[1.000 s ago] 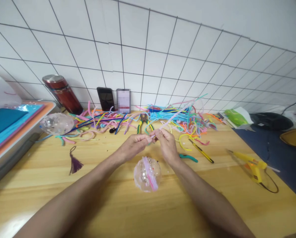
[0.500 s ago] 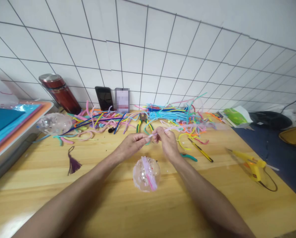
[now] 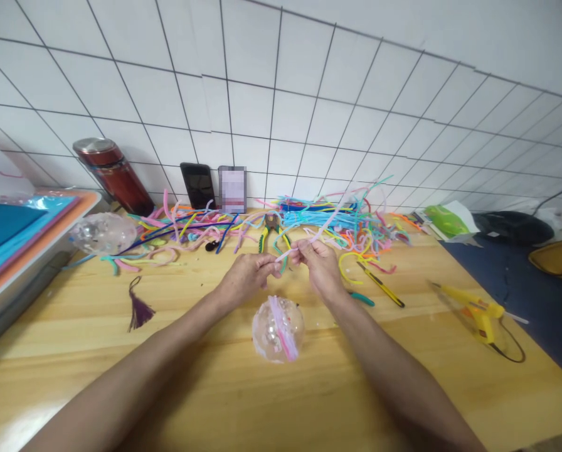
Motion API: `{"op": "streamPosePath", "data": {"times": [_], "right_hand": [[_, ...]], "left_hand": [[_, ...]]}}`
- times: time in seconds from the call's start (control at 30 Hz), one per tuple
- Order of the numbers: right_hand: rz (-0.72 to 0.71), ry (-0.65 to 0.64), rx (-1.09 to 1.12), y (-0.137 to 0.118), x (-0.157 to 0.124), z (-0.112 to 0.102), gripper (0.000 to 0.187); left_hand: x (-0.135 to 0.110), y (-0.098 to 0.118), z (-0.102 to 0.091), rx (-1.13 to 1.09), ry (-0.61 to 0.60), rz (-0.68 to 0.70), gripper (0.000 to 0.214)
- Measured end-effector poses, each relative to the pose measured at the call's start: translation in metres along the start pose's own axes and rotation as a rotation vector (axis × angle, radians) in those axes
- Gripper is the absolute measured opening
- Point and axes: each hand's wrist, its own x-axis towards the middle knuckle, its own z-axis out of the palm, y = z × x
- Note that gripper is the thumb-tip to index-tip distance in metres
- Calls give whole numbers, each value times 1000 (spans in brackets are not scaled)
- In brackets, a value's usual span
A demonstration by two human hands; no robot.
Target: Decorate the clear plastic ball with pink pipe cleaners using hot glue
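Both hands meet above the wooden table (image 3: 215,389) and pinch one pale pink pipe cleaner (image 3: 321,231). My left hand (image 3: 247,277) is closed on its near end. My right hand (image 3: 319,265) grips it a little further along, and the free length rises up and to the right. Just below my hands lies a clear plastic ball (image 3: 278,329) with a pink pipe cleaner wrapped round its middle and small bits inside.
A heap of coloured pipe cleaners (image 3: 318,223) runs along the wall, with pliers (image 3: 272,231) in it. A second clear ball (image 3: 103,233), a purple tassel (image 3: 138,309), a red flask (image 3: 113,177), a phone (image 3: 199,186), a yellow knife (image 3: 381,284) and a yellow glue gun (image 3: 478,312) lie about. Coloured sheets (image 3: 22,232) stack at left.
My hands have shifted slightly on the pale pink pipe cleaner, and its free end has swung between a steep and a flatter angle. The wrapped ball has stayed in place.
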Motion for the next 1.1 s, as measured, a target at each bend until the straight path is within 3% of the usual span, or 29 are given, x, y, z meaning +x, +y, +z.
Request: {"op": "streamPosePath", "data": {"times": [0.13, 0.27, 0.4, 0.6, 0.73, 0.9, 1.1], "right_hand": [[-17, 2, -28, -1, -4, 3, 50], [40, 73, 5, -3, 5, -4, 54], [52, 56, 8, -3, 10, -9, 56], [34, 64, 7, -8, 7, -7, 57], [4, 60, -22, -9, 6, -7, 55], [-23, 72, -71, -6, 6, -7, 53], [-30, 58, -104, -6, 4, -8, 51]], "left_hand": [[0, 2, -1, -3, 31, -6, 34], [-3, 9, -1, -62, -31, 60, 27], [0, 8, -4, -149, -91, 77, 30], [5, 4, -12, -445, -187, -116, 60], [6, 6, -13, -518, -197, -196, 74], [4, 8, -18, -577, -238, -275, 67], [3, 6, -20, -512, -310, -226, 57]]}}
